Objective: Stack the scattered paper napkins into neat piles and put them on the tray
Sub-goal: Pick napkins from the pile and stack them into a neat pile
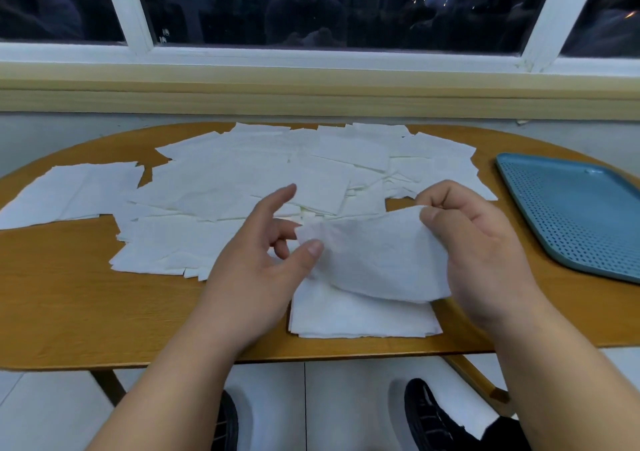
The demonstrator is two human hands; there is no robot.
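On the table (69, 295), from the left, loose napkins (242, 173) overlap so much that you can't count them. Your left hand (256, 274) has its index finger straight and its thumb on the left edge of a lifted napkin (374, 260); whether it pinches is hidden. That napkin covers part of the pile (363, 319) by the near edge. Your right hand (485, 256) pinches its top right corner. Far right, the frame cuts off the tray (571, 215).
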